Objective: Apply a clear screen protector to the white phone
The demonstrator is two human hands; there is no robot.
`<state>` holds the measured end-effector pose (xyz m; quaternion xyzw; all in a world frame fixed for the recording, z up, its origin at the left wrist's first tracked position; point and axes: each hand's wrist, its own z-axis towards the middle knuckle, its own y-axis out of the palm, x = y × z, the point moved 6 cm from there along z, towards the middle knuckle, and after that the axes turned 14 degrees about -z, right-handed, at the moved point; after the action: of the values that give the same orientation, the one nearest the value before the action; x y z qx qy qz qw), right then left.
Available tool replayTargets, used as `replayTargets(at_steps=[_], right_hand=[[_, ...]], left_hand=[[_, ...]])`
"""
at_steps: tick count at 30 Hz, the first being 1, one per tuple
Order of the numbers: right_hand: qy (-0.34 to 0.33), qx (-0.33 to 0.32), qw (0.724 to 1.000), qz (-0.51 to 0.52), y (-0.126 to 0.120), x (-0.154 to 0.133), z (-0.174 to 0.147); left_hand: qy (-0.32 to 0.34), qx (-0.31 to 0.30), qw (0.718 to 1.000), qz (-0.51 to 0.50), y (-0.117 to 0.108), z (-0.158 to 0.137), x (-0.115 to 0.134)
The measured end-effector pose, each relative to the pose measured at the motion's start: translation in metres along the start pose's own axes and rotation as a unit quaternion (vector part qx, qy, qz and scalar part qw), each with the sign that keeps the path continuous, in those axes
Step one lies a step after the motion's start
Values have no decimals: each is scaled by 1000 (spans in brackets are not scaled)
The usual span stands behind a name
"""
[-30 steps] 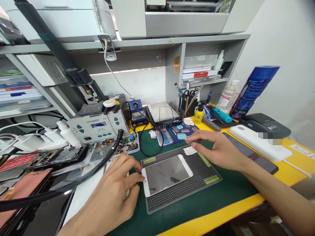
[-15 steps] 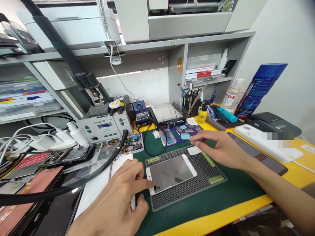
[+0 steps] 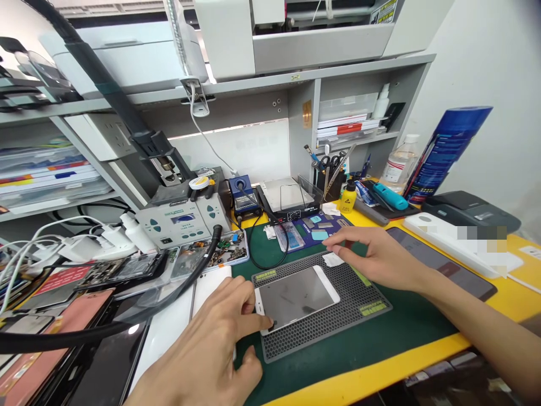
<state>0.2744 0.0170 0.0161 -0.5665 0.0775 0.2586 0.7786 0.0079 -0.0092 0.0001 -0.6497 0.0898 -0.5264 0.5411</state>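
Observation:
A white smartphone (image 3: 298, 299) lies screen up on a grey honeycomb-patterned mat (image 3: 313, 338). With its index finger stretched out, my left hand (image 3: 211, 338) touches the phone's near left corner. The thumb stands apart below, and nothing is gripped. My right hand (image 3: 376, 256) hovers over the mat's far side, thumb and index fingertips drawn together. Whatever may be between them is too small to make out. Just under those fingertips is a crumpled white tissue (image 3: 332, 259), beyond the phone's upper right end.
A black hose (image 3: 181, 290) arches across the left side, over phone parts. Behind stand a grey control station (image 3: 181, 220), a parts tray (image 3: 228, 248) and a heating plate (image 3: 287, 197). Rightward are a yellow bottle (image 3: 348, 197), a dark tablet-like panel (image 3: 448, 270) and a white device (image 3: 460, 245).
My left index finger has slid slightly inward over the phone's corner. My right hand stays nearly in place. The whole view has shifted a little.

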Motion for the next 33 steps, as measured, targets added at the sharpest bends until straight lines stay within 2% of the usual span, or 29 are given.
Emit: replayTargets(at_steps=[8,19,33], right_hand=[[-6,-18,1000,-5,3,1,-1],[4,-54,998,-14,9,3,-2],[-12,-56,998,-40,10,-2,-3]], left_hand=[[3,13,1000,-22,2,1,2],[8,-8,999,-31,6,5,3],[11,-12,999,-38,8,9,7]])
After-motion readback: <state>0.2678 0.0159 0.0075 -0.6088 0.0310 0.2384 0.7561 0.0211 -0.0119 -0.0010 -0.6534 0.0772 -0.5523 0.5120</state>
